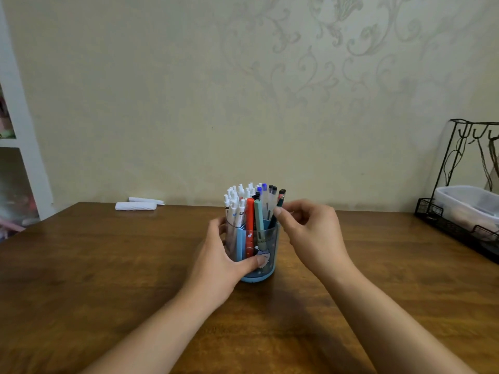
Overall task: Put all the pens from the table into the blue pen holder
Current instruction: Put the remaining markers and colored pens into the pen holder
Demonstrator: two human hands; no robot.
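your left hand is wrapped around the blue pen holder in the middle of the frame, with your thumb pressed on its front, near the little picture on it, and your fingers curled round the far left side. so that hand is holding the holder tight. the holder stands upright on the brown wooden table, and it is see-through, so you can see the pens inside it. it is full of them: lots of white pens on the left, a red pen and a grey-green pen at the front, and some clear pens with blue and black caps at the back. your right hand is just to the right of the holder, up by its rim. your thumb and first finger are pinched close on a dark pen that leans out to the right, with its lower end down inside the holder. i see no pens lying loose on the table. at the back of the table, left of the middle, two white rolled things lie side by side near the wall. at the right edge of the frame there is a black wire rack with a clear plastic box sitting in it. a white shelf shows at the left edge.
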